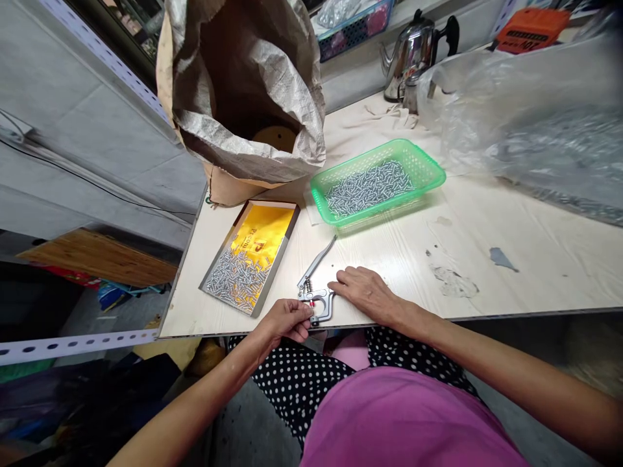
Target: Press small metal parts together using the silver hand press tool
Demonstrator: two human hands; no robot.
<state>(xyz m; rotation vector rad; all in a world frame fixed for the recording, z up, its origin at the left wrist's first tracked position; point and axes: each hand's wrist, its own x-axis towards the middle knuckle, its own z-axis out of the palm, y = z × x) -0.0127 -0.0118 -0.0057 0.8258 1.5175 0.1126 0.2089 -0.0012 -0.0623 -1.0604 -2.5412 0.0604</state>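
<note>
A small metal lever press (317, 297) stands at the near edge of the white table (487, 272), its handle raised toward the back. My left hand (288, 320) is pinched closed at the tool's left jaw, holding something too small to make out. My right hand (366, 293) rests on the table to the right of the tool, fingers curled against its base. A yellow box lid (265, 237) with several small metal pieces lies to the left. A green basket (428, 167) full of the same pieces sits behind.
A large open woven sack (253, 84) stands at the back left corner. A clear plastic bag (535, 110) of metal parts fills the right side. A steel kettle (413, 52) stands at the back. The table's left edge drops to a cluttered floor.
</note>
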